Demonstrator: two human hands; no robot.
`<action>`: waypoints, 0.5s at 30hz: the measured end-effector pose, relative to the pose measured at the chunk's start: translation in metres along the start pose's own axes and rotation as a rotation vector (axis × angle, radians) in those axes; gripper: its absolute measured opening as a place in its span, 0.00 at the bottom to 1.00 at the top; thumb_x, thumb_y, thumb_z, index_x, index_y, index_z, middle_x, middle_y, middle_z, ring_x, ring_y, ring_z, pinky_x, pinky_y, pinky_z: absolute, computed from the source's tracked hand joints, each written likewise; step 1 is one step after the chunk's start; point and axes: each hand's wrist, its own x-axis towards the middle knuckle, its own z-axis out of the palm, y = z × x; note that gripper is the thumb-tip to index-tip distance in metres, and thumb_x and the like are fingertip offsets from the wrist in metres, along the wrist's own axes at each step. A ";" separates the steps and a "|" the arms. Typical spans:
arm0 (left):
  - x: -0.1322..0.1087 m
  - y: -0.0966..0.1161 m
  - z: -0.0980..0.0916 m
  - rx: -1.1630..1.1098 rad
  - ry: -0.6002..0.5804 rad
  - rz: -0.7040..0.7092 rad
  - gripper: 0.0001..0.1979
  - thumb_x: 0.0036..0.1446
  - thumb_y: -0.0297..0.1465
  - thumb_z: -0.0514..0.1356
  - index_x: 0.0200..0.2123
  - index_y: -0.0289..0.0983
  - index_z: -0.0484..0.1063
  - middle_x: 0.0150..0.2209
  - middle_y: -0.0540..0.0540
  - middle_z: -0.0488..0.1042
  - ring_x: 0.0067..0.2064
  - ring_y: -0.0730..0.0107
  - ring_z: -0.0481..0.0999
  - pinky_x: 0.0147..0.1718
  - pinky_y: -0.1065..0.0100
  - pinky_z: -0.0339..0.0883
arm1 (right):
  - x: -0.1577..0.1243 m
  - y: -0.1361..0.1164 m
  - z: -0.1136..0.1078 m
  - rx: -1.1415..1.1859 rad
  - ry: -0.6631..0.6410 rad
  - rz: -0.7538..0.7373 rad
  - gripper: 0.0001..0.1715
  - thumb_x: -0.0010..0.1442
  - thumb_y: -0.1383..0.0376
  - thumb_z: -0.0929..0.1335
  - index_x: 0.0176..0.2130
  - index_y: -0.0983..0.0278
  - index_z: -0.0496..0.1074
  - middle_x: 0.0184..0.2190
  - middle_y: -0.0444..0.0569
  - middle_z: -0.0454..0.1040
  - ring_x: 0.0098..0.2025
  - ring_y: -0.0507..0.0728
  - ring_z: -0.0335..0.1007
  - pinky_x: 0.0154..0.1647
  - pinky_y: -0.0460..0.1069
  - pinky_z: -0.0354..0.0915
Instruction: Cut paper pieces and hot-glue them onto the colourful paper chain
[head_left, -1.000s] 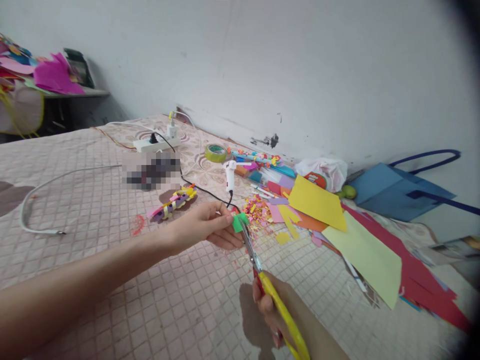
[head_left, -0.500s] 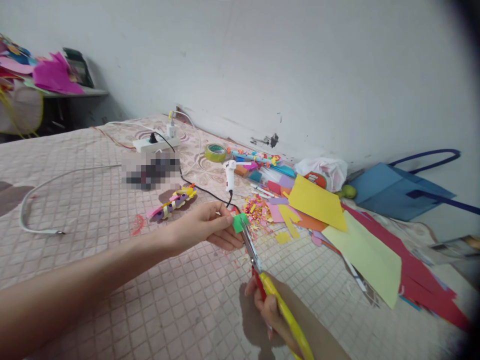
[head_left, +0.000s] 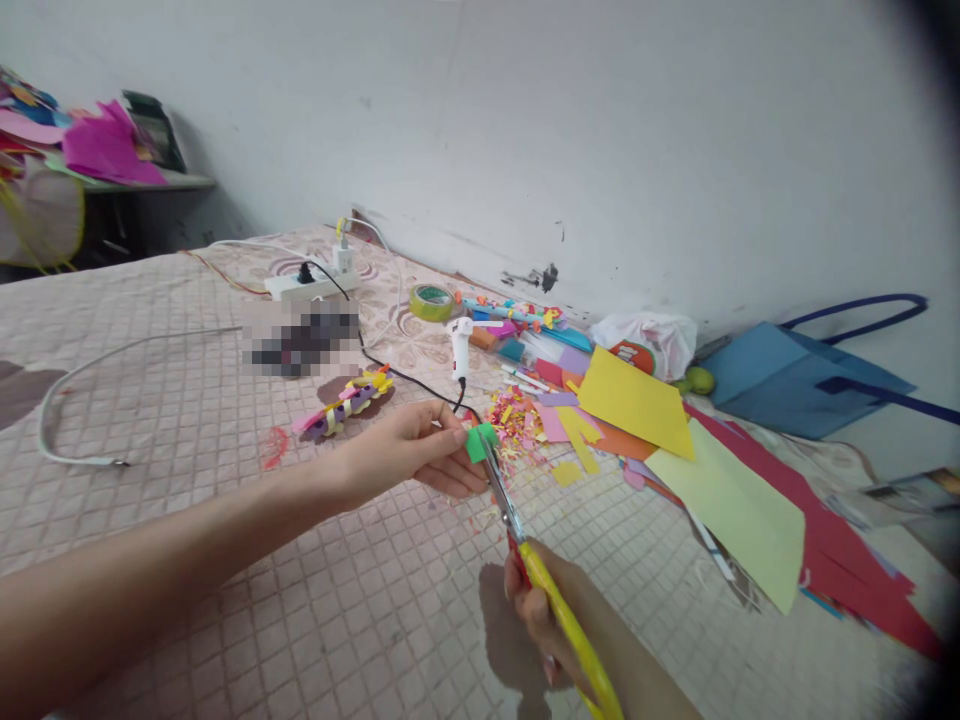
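Between the thumb and fingers of my left hand (head_left: 435, 448) is a small piece of green paper (head_left: 478, 442), held above the quilted cover. My right hand (head_left: 547, 605) grips a pair of scissors (head_left: 504, 495) with yellow and red handles. The blades point up and away from me, and their tips meet the right side of the green paper. Just beyond the paper lies a heap of tiny pink and yellow paper scraps (head_left: 514, 415).
A white glue gun (head_left: 460, 350) stands beyond my left hand, its black cord running to a power strip (head_left: 311, 285). Tape (head_left: 431, 301) lies behind it. A decorated purple stick (head_left: 345, 405) is at left. Yellow (head_left: 636, 400) and pale green sheets (head_left: 735, 510) lie at right, near a blue bag (head_left: 802, 385).
The scissors' handles have drawn closer together as my right hand's fingers closed. My left hand and the green paper stay almost in place.
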 end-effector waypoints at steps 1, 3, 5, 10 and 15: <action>0.000 0.000 0.000 -0.002 -0.004 0.005 0.13 0.56 0.39 0.59 0.32 0.36 0.60 0.33 0.41 0.80 0.38 0.59 0.80 0.40 0.56 0.71 | -0.001 -0.002 0.000 0.009 0.001 0.020 0.33 0.53 0.36 0.56 0.28 0.63 0.60 0.20 0.43 0.63 0.20 0.49 0.58 0.18 0.44 0.56; 0.000 0.000 -0.001 -0.005 -0.015 0.013 0.14 0.56 0.40 0.59 0.32 0.36 0.60 0.34 0.41 0.79 0.38 0.59 0.79 0.40 0.57 0.71 | -0.004 -0.008 -0.001 0.047 -0.016 0.072 0.34 0.51 0.35 0.57 0.29 0.62 0.59 0.19 0.40 0.60 0.17 0.47 0.55 0.14 0.42 0.54; 0.000 0.001 -0.001 -0.003 -0.025 0.015 0.14 0.55 0.40 0.59 0.31 0.36 0.60 0.34 0.41 0.79 0.38 0.59 0.79 0.39 0.58 0.71 | -0.007 -0.013 -0.002 0.098 -0.054 0.132 0.34 0.50 0.34 0.57 0.31 0.62 0.59 0.19 0.38 0.58 0.14 0.45 0.52 0.11 0.40 0.52; 0.000 -0.001 -0.001 -0.004 -0.024 0.000 0.14 0.56 0.40 0.59 0.32 0.36 0.59 0.35 0.41 0.79 0.39 0.60 0.79 0.41 0.56 0.71 | -0.010 -0.016 -0.004 0.145 -0.106 0.141 0.33 0.54 0.37 0.57 0.34 0.63 0.63 0.19 0.39 0.59 0.14 0.45 0.53 0.10 0.40 0.51; 0.001 -0.003 0.000 -0.002 -0.014 -0.002 0.14 0.56 0.40 0.59 0.32 0.37 0.59 0.33 0.42 0.80 0.38 0.60 0.80 0.40 0.57 0.71 | -0.009 -0.014 -0.008 0.136 -0.075 0.068 0.30 0.55 0.39 0.58 0.33 0.62 0.65 0.19 0.41 0.61 0.19 0.49 0.58 0.16 0.43 0.57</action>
